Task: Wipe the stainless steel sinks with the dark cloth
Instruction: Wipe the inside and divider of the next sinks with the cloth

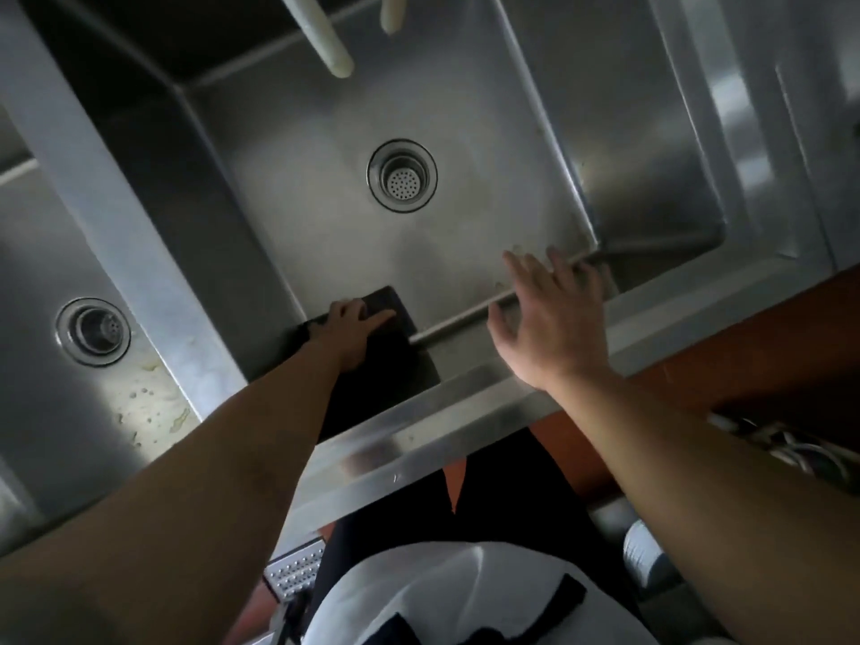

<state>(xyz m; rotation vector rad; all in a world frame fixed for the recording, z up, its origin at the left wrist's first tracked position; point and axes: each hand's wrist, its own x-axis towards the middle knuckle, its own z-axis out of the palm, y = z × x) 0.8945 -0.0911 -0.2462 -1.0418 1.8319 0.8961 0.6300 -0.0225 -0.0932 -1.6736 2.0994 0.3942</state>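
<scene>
Left hand [354, 329] pressing dark cloth [393, 314] flat-fingered into middle sink [465, 146] near-left bottom corner, wiping. Right hand [547, 328] hovering over front rim, fingers spread, holding nothing. Next, likely: sweeping toward drain strainer [402, 175]; left sink [51, 379] looking spotted, not wiped.

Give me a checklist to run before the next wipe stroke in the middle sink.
1. Left hand pressing on the dark cloth: ok.
2. Cloth against the sink's near wall, at the left corner: ok.
3. Right hand open above the front rim, clear of the cloth: ok.
4. Sink floor around the drain free of items: ok.
5. Spouts not running: ok.
6. Cloth damp: cannot tell.
</scene>
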